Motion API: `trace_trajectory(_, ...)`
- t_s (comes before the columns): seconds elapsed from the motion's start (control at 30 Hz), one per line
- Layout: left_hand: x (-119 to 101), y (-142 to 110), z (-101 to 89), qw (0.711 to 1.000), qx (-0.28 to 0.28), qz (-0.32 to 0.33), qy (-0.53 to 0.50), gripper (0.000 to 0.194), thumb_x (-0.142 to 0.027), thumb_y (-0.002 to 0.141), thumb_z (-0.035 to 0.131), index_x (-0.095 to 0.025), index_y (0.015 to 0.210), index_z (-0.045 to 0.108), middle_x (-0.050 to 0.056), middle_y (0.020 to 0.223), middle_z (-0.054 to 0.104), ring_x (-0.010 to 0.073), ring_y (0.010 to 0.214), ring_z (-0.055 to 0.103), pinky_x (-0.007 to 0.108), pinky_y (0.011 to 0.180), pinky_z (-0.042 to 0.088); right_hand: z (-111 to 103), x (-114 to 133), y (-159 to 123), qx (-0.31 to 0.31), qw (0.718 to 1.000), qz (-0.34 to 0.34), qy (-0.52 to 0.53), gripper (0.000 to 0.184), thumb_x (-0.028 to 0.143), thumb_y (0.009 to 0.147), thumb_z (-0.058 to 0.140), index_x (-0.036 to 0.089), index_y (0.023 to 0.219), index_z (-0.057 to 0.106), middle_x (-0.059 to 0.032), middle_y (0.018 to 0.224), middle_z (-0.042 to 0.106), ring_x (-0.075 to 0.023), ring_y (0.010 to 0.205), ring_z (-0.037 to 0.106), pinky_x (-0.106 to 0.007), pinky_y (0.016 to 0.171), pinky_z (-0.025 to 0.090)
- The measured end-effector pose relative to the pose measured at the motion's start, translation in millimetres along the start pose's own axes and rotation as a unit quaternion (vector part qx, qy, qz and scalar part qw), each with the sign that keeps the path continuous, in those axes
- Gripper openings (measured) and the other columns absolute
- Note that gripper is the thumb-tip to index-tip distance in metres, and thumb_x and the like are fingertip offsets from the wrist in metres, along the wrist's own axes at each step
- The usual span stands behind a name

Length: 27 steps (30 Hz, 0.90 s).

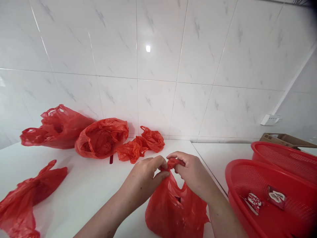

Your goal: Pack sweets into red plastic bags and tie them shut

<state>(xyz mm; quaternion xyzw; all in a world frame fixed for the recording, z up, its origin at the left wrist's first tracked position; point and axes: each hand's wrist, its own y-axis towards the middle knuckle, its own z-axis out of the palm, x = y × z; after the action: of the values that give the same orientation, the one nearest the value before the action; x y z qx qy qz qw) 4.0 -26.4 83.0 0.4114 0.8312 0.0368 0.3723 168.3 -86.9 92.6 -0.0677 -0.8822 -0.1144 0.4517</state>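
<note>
A red plastic bag [173, 208] stands on the white table at the front middle, its top gathered and twisted between my two hands. My left hand [151, 172] pinches the twisted handles from the left, thumb and finger pressed together. From the right, my right hand [189, 168] has its fingers closed around the same bunched plastic. Below the fingers the bag bulges, and something dark shows through a gap near its middle; I cannot make out what it is.
Several red bags [101, 138] lie along the tiled wall, and another red bag [34, 195] is at the left. At the right, a red plastic basket [237, 178] holds small printed packets [276, 197]. Behind it are a second basket [284, 155] and a cardboard box [287, 140].
</note>
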Motion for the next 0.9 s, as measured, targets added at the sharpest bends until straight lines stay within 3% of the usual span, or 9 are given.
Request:
trace_trajectory(0.17, 2.4, 0.6, -1.0, 0.998, -0.026, 0.034, 0.046, 0.009, -0.015, 0.081, 0.056, -0.022, 0.077, 0.052, -0.004, 0.078, 0.061, 0.0135, 0.071, 0.052, 0.026, 0.063, 0.037, -6.8, -2.6, -2.3, 0.051, 0.984, -0.039, 0.167, 0.027, 0.027, 0.082, 0.048, 0.025, 0.104, 0.065, -0.0007, 0.092, 0.067, -0.0145, 0.083, 0.059, -0.029, 0.077, 0.045)
trace_trajectory(0.3, -4.8, -3.5, -5.9, 0.991, -0.046, 0.108, 0.07, 0.015, -0.01, 0.081, 0.053, -0.019, 0.07, 0.048, -0.001, 0.084, 0.057, 0.0146, 0.079, 0.05, 0.028, 0.071, 0.04, -3.4, -7.7, 7.0, -0.005, 0.978, -0.01, 0.21, 0.027, 0.036, 0.08, 0.053, 0.02, 0.097, 0.067, -0.0019, 0.082, 0.066, -0.0143, 0.073, 0.058, -0.028, 0.069, 0.046)
trace_trajectory(0.37, -11.4, -8.2, -8.3, 0.987, -0.01, 0.134, 0.09, 0.019, -0.007, 0.08, 0.052, -0.018, 0.067, 0.045, 0.0, 0.083, 0.054, 0.0142, 0.077, 0.049, 0.027, 0.069, 0.04, 1.3, -16.9, 17.5, -0.052, 0.984, 0.031, 0.17, 0.026, 0.031, 0.077, 0.054, 0.019, 0.096, 0.066, 0.0, 0.07, 0.064, -0.0125, 0.059, 0.054, -0.026, 0.058, 0.044)
trace_trajectory(0.43, -18.4, -14.0, -10.0, 0.981, 0.062, 0.152, 0.104, 0.022, -0.005, 0.078, 0.052, -0.018, 0.063, 0.041, -0.001, 0.076, 0.052, 0.0131, 0.071, 0.047, 0.026, 0.064, 0.04, 6.1, -32.7, 30.7, -0.085, 0.987, 0.055, 0.122, 0.027, 0.027, 0.074, 0.051, 0.019, 0.094, 0.067, 0.0018, 0.065, 0.061, -0.0105, 0.051, 0.048, -0.025, 0.052, 0.039)
trace_trajectory(0.57, -29.0, -23.4, -10.5, 0.955, 0.216, 0.187, 0.075, 0.026, -0.004, 0.076, 0.054, -0.018, 0.061, 0.038, -0.003, 0.072, 0.054, 0.0102, 0.063, 0.047, 0.023, 0.056, 0.039, 14.5, -76.0, 57.2, -0.107, 0.988, 0.083, 0.08, 0.025, 0.018, 0.069, 0.05, 0.017, 0.086, 0.068, -0.0005, 0.077, 0.066, -0.0092, 0.056, 0.05, -0.024, 0.059, 0.041)
trace_trajectory(0.67, -31.6, -26.1, -10.0, 0.928, 0.297, 0.22, 0.049, 0.024, -0.003, 0.075, 0.055, -0.019, 0.061, 0.043, -0.003, 0.07, 0.057, 0.0105, 0.061, 0.049, 0.022, 0.053, 0.04, 20.9, -103.7, 68.3, -0.088, 0.985, 0.113, 0.095, 0.019, 0.013, 0.066, 0.052, 0.015, 0.076, 0.068, -0.0008, 0.07, 0.065, -0.0097, 0.057, 0.051, -0.024, 0.06, 0.042)
trace_trajectory(0.8, -29.2, -26.3, -10.9, 0.931, 0.334, 0.145, -0.003, 0.018, -0.004, 0.073, 0.059, -0.02, 0.065, 0.057, -0.003, 0.074, 0.063, 0.0112, 0.063, 0.057, 0.02, 0.053, 0.043, 27.7, -129.0, 66.9, -0.019, 0.976, 0.124, 0.181, 0.02, 0.021, 0.068, 0.061, 0.015, 0.085, 0.069, 0.0012, 0.063, 0.062, -0.0098, 0.054, 0.052, -0.024, 0.057, 0.044)
trace_trajectory(0.9, -24.3, -22.7, -6.1, 0.942, 0.302, 0.122, -0.081, 0.024, -0.013, 0.074, 0.065, -0.026, 0.093, 0.064, -0.002, 0.094, 0.066, 0.0143, 0.083, 0.062, 0.022, 0.069, 0.049, 27.5, -148.5, 62.5, -0.031, 0.954, 0.131, 0.268, 0.035, 0.037, 0.076, 0.06, 0.017, 0.103, 0.063, 0.0008, 0.066, 0.061, -0.0107, 0.056, 0.055, -0.023, 0.054, 0.046)
